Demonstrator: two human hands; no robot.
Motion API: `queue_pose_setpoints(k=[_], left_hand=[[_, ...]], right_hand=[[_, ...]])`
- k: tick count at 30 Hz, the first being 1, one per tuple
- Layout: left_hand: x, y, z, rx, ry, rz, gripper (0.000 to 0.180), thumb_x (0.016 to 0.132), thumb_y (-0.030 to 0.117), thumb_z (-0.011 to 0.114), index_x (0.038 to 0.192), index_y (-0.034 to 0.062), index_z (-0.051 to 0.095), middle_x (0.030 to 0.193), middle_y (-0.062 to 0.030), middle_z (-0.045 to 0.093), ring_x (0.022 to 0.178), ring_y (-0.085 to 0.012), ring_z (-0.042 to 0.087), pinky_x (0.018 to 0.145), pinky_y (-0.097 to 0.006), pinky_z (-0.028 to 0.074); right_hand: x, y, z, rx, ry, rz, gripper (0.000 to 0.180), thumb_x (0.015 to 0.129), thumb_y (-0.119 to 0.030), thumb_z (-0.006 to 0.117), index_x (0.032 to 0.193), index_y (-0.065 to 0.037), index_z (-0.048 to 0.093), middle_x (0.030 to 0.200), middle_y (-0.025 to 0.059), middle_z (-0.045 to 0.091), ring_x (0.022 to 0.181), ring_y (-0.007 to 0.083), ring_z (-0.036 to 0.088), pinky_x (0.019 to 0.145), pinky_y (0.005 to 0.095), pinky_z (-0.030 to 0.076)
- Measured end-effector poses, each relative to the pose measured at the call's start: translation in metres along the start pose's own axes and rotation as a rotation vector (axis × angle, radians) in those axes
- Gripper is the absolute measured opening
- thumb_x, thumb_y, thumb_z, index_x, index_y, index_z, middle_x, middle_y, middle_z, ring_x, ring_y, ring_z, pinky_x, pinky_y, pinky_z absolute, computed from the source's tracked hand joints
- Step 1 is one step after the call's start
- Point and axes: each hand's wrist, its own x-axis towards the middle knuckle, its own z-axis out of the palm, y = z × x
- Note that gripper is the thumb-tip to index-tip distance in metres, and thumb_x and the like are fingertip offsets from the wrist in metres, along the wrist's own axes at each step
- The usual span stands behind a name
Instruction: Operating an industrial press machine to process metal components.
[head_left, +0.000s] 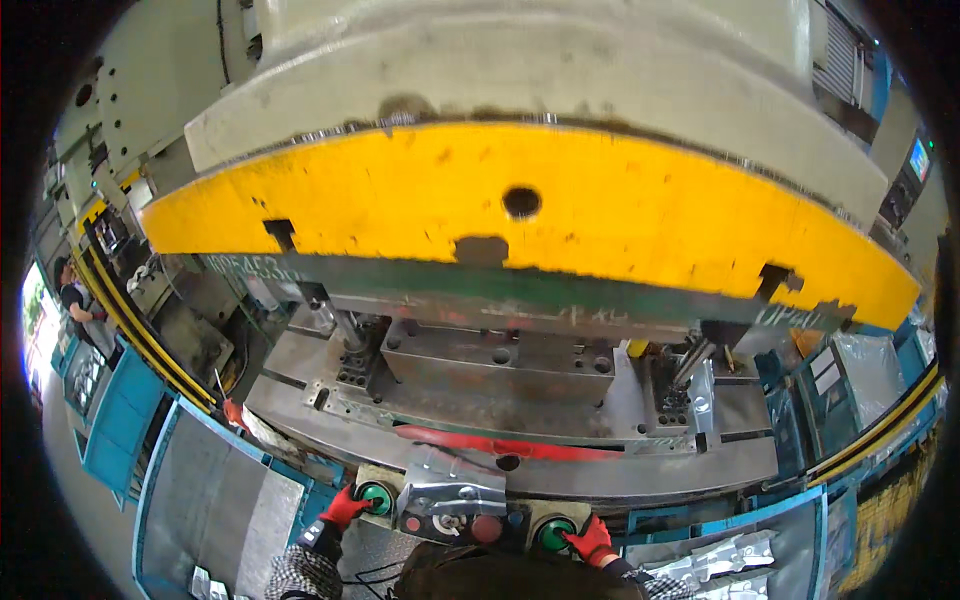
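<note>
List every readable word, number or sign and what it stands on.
Lettering is located, not copied, here.
Green plate, left end: pale painted characters.
Right end: pale characters.
Middle: pale marks, too worn to read.
Lit screen, right: too small to read.
White sheet, right: any text too small.

beam [400,200] is showing yellow with dark scuffs. above it, slide [560,70] is reading pale greenish grey; just under it, die plate [450,282] is running dark green. below beam: strip [510,445] is showing red, left button [375,497] and right button [551,535] are showing green, left hand [344,508] and right hand [592,542] are wearing red, sleeves [300,572] are carrying black-and-white check. off beam's left end, rail [150,325] is sporting yellow-and-black stripes; below-left, bin rim [222,432] is showing blue.
</note>
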Motion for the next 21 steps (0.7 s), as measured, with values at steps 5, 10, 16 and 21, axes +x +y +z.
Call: queue_pose_setpoints(k=[5,10,16,21], left_hand=[[0.087,0.130,-0.007,1.054,-0.507,0.204,0.077,0.081,0.057,0.084,0.135,0.0036,0.068,0.128,-0.0188,0.074,0.117,-0.0319,0.070,0.101,-0.044,0.053],[0.046,0.454,0.172,0.660,-0.780,0.577,0.061,0.087,0.020,0.082,0.143,0.0039,0.063,0.139,-0.0134,0.069,0.127,-0.0222,0.063,0.109,-0.037,0.049],[0.167,0.530,0.339,0.946,-0.865,0.957,0.101,0.082,0.033,0.090,0.163,0.0031,0.037,0.162,-0.0219,0.047,0.146,-0.0316,0.050,0.121,-0.041,0.040],[0.276,0.512,0.413,1.379,-1.041,0.719,0.129,0.071,0.050,0.095,0.168,0.0037,0.024,0.156,-0.0259,0.053,0.141,-0.0325,0.055,0.116,-0.041,0.044]], right_hand=[[0.015,0.022,0.010,0.017,0.004,-0.114,0.123,0.066,-0.076,0.083,0.148,0.008,0.046,0.137,0.0339,0.060,0.130,0.0473,0.058,0.110,0.0517,0.049],[0.004,0.037,0.013,0.022,0.076,-0.019,0.122,0.068,-0.075,0.084,0.152,0.006,0.045,0.141,0.0337,0.059,0.134,0.0462,0.057,0.112,0.0508,0.048],[-0.036,0.053,-0.009,0.634,-0.074,-0.080,0.078,0.089,-0.028,0.086,0.152,-0.001,0.050,0.142,0.0176,0.065,0.132,0.0290,0.063,0.112,0.0392,0.049],[-0.104,0.122,-0.007,0.886,-0.087,0.124,0.070,0.093,-0.029,0.083,0.150,-0.002,0.054,0.139,0.0125,0.069,0.129,0.0229,0.065,0.110,0.0373,0.051]])
